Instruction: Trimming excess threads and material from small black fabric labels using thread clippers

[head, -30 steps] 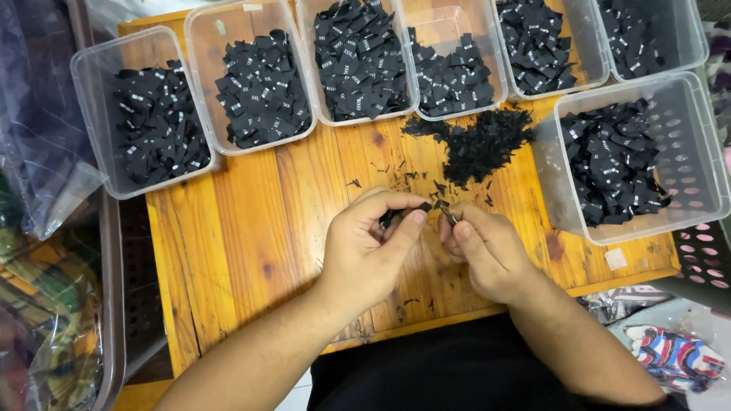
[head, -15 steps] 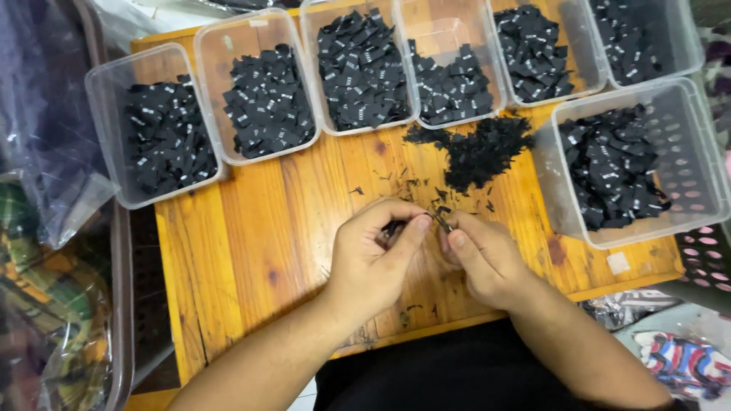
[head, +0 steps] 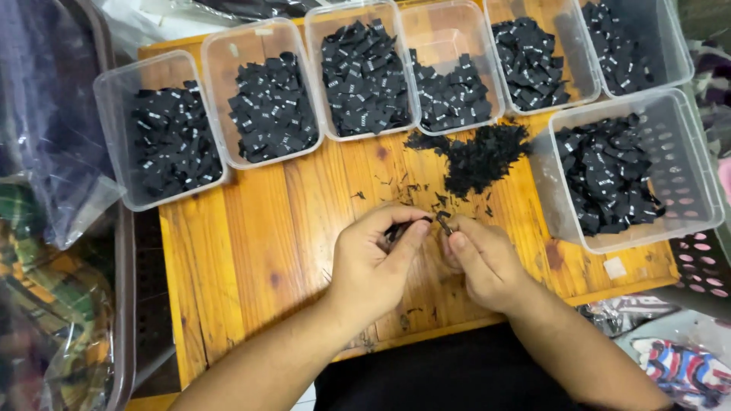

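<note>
1. Head view, hands: left hand (head: pixel 373 262) closed, thumb and forefinger pinched on a small black label piece (head: pixel 397 229); right hand (head: pixel 481 259) closed likewise, fingertips pinched on a second small black piece (head: pixel 444 223). Both hands low over the centre of the wooden counter (head: pixel 251 251), fingertips almost meeting, the two pieces just beside each other.

2. Head view, held pieces: flat, thin, matt black, fabric-like; largely hidden by the fingers, so exact outline not discernible. Any white marking on them too small to tell.

3. Head view, loose stock: heap of black label pieces (head: pixel 480 156) lying on the counter just beyond the hands, irregular and ragged at the edges, with stray black slivers scattered between heap and fingertips.

4. Head view, sorted stock: row of clear plastic tubs (head: pixel 114 99) along the far edge of the counter, each holding piled black labels with small white markings. Larger clear tub (head: pixel 689 164) at right, near the heap, partly filled with the same.

5. Head view, surroundings: clear plastic bags (head: pixel 46 137) of dark and checked cloth at left, off the counter.
</note>
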